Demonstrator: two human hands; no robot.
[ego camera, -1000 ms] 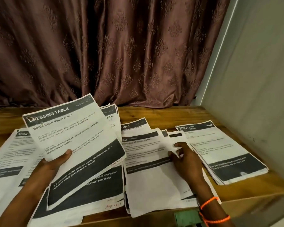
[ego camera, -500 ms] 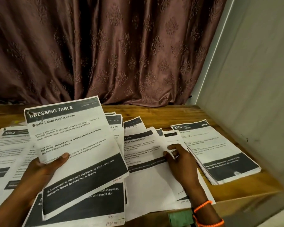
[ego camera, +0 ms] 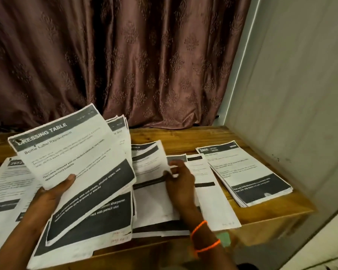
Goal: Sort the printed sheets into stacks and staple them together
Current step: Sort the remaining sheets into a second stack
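Gripping the DRESSING TABLE sheet (ego camera: 70, 152) raised over the wooden table (ego camera: 183, 141), your left hand (ego camera: 49, 193) pinches it with the thumb on top. Your right hand (ego camera: 180, 184) rests on the middle pile (ego camera: 154, 201), fingertips pinching a sheet edge.

My left hand (ego camera: 51, 193) is raised off the table, thumb pressed across the front of the "DRESSING TABLE" sheet (ego camera: 74, 156) and fingers hidden behind it. My right hand (ego camera: 179, 182) reaches forward, palm down, fingertips pinching a sheet's edge.
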